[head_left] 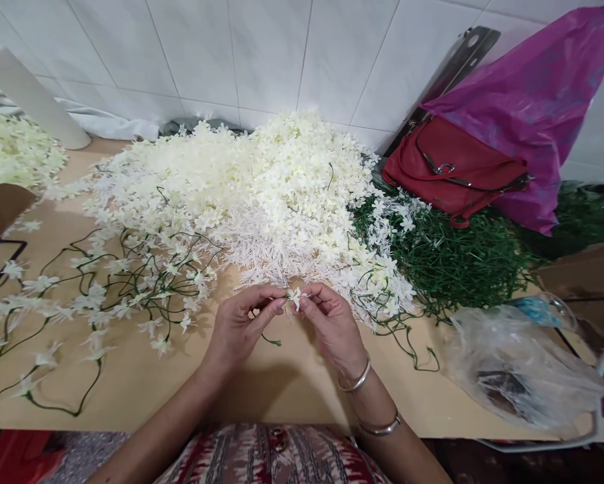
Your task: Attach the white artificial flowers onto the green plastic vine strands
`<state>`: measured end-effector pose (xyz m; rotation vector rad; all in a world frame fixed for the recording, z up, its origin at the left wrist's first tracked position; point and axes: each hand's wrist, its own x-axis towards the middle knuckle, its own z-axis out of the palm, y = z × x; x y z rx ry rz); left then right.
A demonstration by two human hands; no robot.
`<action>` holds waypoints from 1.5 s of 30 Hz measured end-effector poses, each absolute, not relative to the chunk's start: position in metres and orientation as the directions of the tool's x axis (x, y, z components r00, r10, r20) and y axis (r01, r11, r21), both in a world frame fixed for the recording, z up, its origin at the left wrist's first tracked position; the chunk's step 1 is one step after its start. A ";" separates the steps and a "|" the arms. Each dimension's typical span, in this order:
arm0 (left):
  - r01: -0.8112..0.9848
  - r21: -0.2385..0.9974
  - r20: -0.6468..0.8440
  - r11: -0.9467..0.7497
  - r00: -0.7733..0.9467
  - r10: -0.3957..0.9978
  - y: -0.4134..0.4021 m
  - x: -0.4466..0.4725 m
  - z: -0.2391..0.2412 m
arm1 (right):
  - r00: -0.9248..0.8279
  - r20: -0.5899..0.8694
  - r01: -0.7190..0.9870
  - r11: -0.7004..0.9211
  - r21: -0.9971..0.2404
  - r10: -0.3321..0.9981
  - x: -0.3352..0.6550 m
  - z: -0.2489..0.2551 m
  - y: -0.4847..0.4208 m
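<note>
My left hand point(241, 321) and my right hand point(329, 321) meet near the front of the wooden table point(145, 383). Both pinch a small white artificial flower point(294, 296) between their fingertips. A thin green stem point(272, 340) trails down from my left fingers. Just behind my hands lies a big heap of white artificial flowers point(261, 195). Finished green stems with white blossoms point(95, 296) are spread out to my left. My right wrist wears two silver bangles.
A pile of bare green plastic stems point(458, 259) lies at the right. A red handbag point(450, 171) and a purple plastic bag point(539, 101) lean on the tiled wall. A clear plastic bag point(518, 366) sits front right. A white roll point(29, 94) stands back left.
</note>
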<state>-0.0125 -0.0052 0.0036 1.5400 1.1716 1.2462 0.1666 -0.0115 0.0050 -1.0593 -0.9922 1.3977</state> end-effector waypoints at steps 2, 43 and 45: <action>0.206 0.939 0.261 -0.274 0.084 0.962 -0.006 -0.012 0.006 | -0.036 -0.069 -0.234 -0.076 -0.969 0.997 0.166 0.005 -0.012; 0.304 0.928 0.156 -0.217 0.212 0.965 -0.013 -0.020 -0.016 | -0.081 -0.085 0.000 -0.086 -0.996 0.993 0.153 -0.012 -0.014; 0.289 0.935 0.148 -0.206 0.211 0.966 -0.013 -0.020 -0.015 | -0.083 -0.091 -0.016 -0.093 -0.996 0.992 0.153 -0.011 -0.013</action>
